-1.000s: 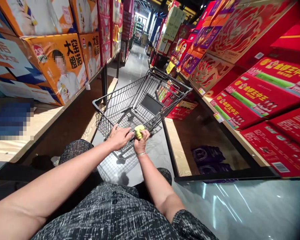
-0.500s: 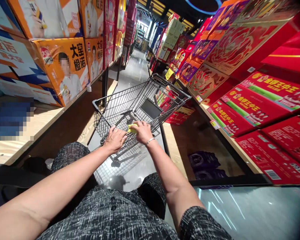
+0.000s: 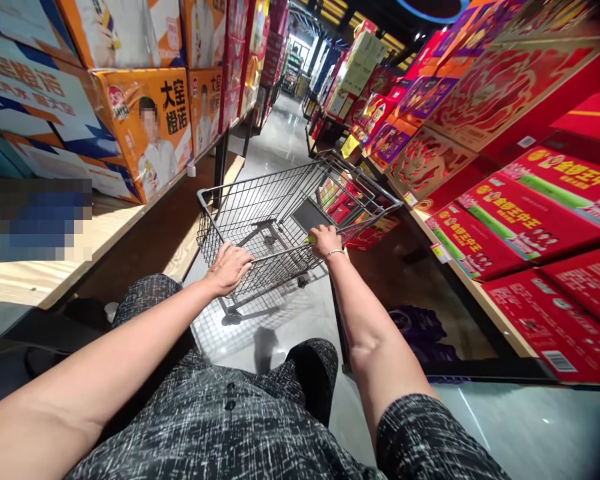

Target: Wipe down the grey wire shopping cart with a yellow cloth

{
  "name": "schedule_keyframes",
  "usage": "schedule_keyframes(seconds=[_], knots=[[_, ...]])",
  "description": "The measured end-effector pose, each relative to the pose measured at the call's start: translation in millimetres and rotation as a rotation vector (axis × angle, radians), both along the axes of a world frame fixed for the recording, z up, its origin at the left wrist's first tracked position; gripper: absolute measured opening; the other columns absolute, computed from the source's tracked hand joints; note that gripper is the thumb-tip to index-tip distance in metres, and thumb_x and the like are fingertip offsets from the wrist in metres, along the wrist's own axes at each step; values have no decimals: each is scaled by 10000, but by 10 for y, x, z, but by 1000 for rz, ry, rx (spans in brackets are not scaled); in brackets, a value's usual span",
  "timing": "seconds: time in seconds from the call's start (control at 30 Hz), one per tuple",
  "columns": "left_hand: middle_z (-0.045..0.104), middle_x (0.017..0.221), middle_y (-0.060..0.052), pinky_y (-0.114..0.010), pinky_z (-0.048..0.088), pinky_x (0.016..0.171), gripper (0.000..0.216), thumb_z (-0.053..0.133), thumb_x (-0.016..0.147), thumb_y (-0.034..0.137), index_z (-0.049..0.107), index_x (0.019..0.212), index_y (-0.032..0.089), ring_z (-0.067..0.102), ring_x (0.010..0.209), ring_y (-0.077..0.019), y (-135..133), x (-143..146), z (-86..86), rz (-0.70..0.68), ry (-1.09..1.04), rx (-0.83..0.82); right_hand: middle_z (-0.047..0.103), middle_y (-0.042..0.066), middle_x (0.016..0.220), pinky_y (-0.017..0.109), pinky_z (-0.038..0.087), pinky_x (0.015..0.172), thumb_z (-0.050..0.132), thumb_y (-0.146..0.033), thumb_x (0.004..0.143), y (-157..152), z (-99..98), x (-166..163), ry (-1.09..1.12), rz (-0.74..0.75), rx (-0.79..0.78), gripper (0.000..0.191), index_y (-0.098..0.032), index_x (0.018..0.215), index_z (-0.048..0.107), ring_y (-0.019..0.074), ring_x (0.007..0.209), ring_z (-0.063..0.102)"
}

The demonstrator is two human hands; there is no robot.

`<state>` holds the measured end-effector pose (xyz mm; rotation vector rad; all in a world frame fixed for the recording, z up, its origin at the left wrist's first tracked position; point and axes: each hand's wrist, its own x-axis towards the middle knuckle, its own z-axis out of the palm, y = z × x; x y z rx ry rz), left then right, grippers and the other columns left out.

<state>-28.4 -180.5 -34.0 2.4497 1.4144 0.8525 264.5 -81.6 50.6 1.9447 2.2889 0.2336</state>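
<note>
A dark wire shopping cart (image 3: 307, 215) stands at an angle before me, and its basket holds nothing I can see. My left hand (image 3: 230, 269) rests over the near rim at the cart's left corner, fingers curled around it. Farther right on the same rim is my right hand (image 3: 326, 241), closed over a small yellow-green cloth (image 3: 311, 239). Most of the cloth is hidden under the fingers. A thin bracelet (image 3: 335, 252) circles the right wrist.
Orange and white drink cartons (image 3: 147, 127) are stacked on a wooden shelf (image 3: 55, 277) to the left. Red boxes (image 3: 515, 207) and gold-patterned boxes (image 3: 425, 163) line the right shelf. The tiled aisle (image 3: 285, 123) runs away between them.
My right hand has slid right along the rim with the cloth, away from my left hand. My left hand stays near the left corner. The whole view has shifted slightly.
</note>
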Motion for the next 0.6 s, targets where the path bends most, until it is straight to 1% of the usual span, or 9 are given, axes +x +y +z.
schedule_keyframes(seconds=[0.07, 0.13, 0.23, 0.27, 0.33, 0.4, 0.5, 0.57, 0.6], knots=[[624, 1219, -66, -587, 93, 1190, 307, 346, 974, 336, 613, 1093, 241, 471, 1244, -257, 36, -127, 4, 0, -6, -19, 560, 88, 1202, 417, 451, 852, 491, -173, 875, -80, 1, -79, 9, 3, 14, 317, -308, 1116, 646, 275, 1130, 418], [551, 1367, -67, -611, 84, 1181, 348, 338, 967, 349, 600, 1172, 245, 374, 1349, -279, 99, -253, 5, 18, -6, -64, 574, 94, 1191, 448, 453, 862, 493, -178, 878, -163, 21, -176, 22, 13, 19, 310, -301, 1113, 654, 286, 1130, 429], [471, 1469, -75, -595, 171, 1164, 469, 296, 976, 403, 519, 1351, 230, 283, 1413, -293, 231, -416, -7, 42, -14, -165, 599, 98, 1186, 493, 453, 881, 518, -190, 873, -277, 89, -419, 34, 60, -33, 307, -301, 1118, 666, 300, 1127, 463], [458, 1483, -81, -573, 201, 1162, 506, 272, 983, 421, 488, 1393, 219, 286, 1412, -287, 276, -459, -13, 43, -19, -193, 607, 99, 1189, 501, 453, 889, 541, -199, 865, -306, 120, -540, 41, 86, -66, 307, -298, 1125, 669, 305, 1128, 476], [444, 1496, -90, -525, 229, 1166, 565, 216, 995, 446, 436, 1450, 194, 307, 1403, -272, 352, -519, -19, 39, -34, -225, 616, 108, 1210, 495, 452, 907, 597, -201, 837, -338, 184, -844, 93, 150, -188, 335, -272, 1156, 672, 305, 1124, 507], [440, 1500, -95, -482, 233, 1175, 613, 165, 1001, 457, 370, 1499, 164, 313, 1403, -260, 400, -541, -10, 34, -50, -237, 641, 98, 1201, 419, 463, 909, 643, -192, 812, -327, 239, -1202, 183, 237, -350, 382, -235, 1191, 667, 256, 1070, 557], [426, 1507, -116, -474, 245, 1165, 655, 130, 1000, 478, 297, 1536, 141, 317, 1408, -275, 421, -516, 30, 54, -25, -256, 701, 27, 1090, 224, 472, 804, 637, -172, 818, -224, 284, -1662, 301, 353, -561, 417, -179, 1235, 647, 111, 865, 605], [413, 1514, -131, -508, 260, 1139, 649, 149, 999, 487, 291, 1540, 156, 320, 1408, -299, 424, -487, 60, 98, 32, -268, 720, 5, 1014, 152, 449, 705, 591, -132, 832, -110, 292, -1776, 332, 357, -648, 409, -114, 1237, 639, 49, 738, 593], [421, 1507, -135, -523, 269, 1124, 636, 179, 999, 488, 298, 1537, 171, 325, 1405, -308, 429, -477, 70, 116, 63, -263, 725, 10, 974, 144, 439, 674, 574, -108, 830, -48, 296, -1749, 335, 335, -685, 399, -78, 1222, 644, 36, 691, 585]])
